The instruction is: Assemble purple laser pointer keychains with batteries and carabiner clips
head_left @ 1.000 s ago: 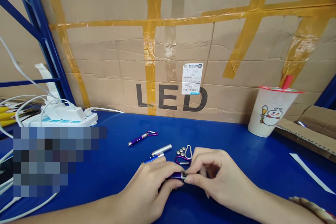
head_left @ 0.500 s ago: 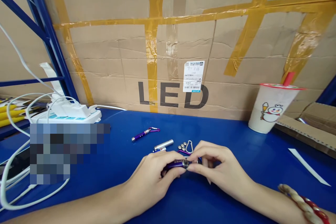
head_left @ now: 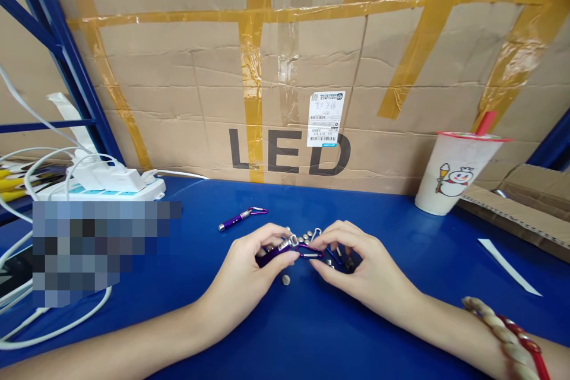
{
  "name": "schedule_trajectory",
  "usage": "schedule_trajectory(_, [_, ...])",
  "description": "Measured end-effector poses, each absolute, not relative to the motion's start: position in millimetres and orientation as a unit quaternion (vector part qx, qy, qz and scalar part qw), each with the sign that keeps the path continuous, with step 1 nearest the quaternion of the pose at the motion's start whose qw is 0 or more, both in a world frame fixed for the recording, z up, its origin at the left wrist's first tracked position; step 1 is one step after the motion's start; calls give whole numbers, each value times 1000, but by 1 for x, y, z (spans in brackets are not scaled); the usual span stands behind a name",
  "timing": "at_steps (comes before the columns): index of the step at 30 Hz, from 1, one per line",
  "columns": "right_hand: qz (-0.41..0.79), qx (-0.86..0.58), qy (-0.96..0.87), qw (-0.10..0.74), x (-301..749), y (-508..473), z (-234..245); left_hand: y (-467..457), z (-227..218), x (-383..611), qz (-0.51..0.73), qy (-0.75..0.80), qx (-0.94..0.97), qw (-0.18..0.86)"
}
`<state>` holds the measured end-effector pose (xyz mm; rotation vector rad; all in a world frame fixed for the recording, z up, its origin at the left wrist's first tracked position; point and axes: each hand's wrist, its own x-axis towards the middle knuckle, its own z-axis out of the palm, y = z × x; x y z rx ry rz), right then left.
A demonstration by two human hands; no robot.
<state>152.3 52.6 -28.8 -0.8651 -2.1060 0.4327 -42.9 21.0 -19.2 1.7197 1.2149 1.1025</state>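
Note:
My left hand (head_left: 247, 270) is closed around a small purple pen-light (head_left: 272, 255), its silver end pointing right. My right hand (head_left: 358, 264) is curled, and its fingertips pinch the end of a purple carabiner (head_left: 310, 252) lying just right of the pen-light's tip. One button cell (head_left: 285, 279) lies loose on the blue table (head_left: 285, 332) below the gap between my hands. Several more button cells (head_left: 306, 235) and a silver carabiner sit just behind my fingers. A second purple pen-light (head_left: 236, 221) with a carabiner lies further back on the left.
A taped cardboard box (head_left: 285, 71) marked LED stands along the back. A lidded drink cup (head_left: 452, 175) stands at the right, a white power strip (head_left: 102, 187) with cables at the left. A white paper strip (head_left: 507, 266) lies at the right. Flattened cardboard (head_left: 521, 214) lies behind it.
My hands have drawn apart: the carabiner end is off the purple pen-light, and a button cell now lies on the table below it. The view has shifted slightly.

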Motion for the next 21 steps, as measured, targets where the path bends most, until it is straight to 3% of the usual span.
schedule_trajectory(5, [118, -389, -853, 328, 153, 53, -29, 23, -18, -45, 452, 510, 650, 336])
schedule_trajectory(11, [107, -418, -852, 295, 155, 49, -32, 21, -12, -44, 458, 498, 617, 401])
schedule_trajectory(21, [82, -342, -877, 327, 155, 54, -34, 19, -11, -43, 453, 460, 612, 457])
